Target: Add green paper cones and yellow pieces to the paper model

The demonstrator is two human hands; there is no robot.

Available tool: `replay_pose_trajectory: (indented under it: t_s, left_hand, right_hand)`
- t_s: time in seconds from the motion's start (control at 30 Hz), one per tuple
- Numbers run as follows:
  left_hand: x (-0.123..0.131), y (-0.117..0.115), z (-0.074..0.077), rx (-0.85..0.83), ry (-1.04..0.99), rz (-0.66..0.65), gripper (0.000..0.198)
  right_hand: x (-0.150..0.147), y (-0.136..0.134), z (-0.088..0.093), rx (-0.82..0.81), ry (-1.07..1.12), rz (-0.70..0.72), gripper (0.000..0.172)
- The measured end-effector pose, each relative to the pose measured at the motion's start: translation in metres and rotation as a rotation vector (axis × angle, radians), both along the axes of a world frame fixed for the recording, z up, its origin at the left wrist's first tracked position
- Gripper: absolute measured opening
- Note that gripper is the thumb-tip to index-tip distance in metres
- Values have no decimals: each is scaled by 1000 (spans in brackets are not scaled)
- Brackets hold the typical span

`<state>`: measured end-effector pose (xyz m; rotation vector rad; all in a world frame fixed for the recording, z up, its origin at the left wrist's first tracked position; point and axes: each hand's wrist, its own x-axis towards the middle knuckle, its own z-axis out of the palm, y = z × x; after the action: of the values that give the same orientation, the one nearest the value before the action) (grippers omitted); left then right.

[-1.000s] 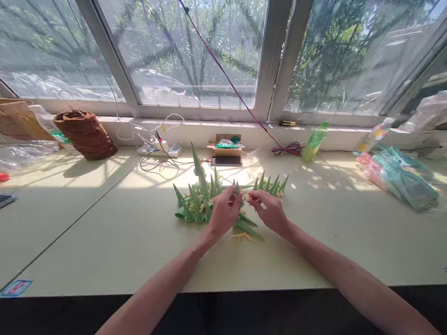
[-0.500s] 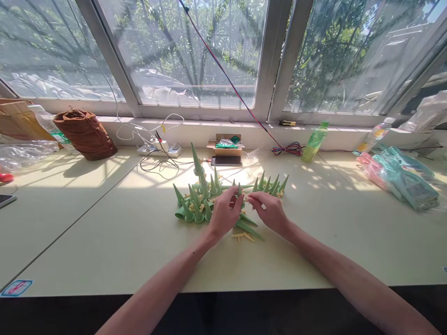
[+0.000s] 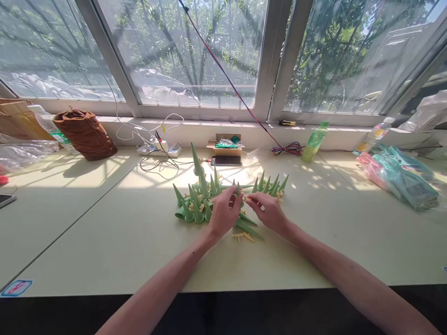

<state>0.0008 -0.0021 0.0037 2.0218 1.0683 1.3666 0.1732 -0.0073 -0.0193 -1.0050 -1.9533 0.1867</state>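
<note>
Both hands pinching small parts together over a pile of green spikes

Left hand [image 3: 224,213] is curled up, thumb and fingers closed on a green cone [image 3: 238,189] whose tip pokes up past the fingers. Right hand [image 3: 269,213] is pinched shut too, fingertips on a tiny yellow bit [image 3: 247,199] held right against that cone, so the two hands nearly touch, mid-table just above the surface. The pile [image 3: 194,207] of upright cones sits just left of and behind the hands. A few cones lie flat under them, with loose bits [image 3: 243,236] on the table [image 3: 104,242] in front. Further back by the window there's a phone [image 3: 226,161], a box [image 3: 225,144], a power strip [image 3: 159,149] and a bottle [image 3: 314,142], with a brown bag [image 3: 85,134] far left.
</note>
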Motion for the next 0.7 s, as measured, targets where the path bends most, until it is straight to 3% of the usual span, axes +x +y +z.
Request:
replay_pose_trajectory:
  t_s: [0.2,0.37,0.7]
  left_hand:
    - [1,0,-1,0,15,6,11]
    - [0,1,-1,3,17,6,12]
    - [0,1,-3,30,22,-3,11]
  right_hand:
    - [0,-1,2,-42,-17,-29,25]
    - [-1,-2,1,-66,63,-18,19]
    - [0,-1,0,-51,-8,-12,16]
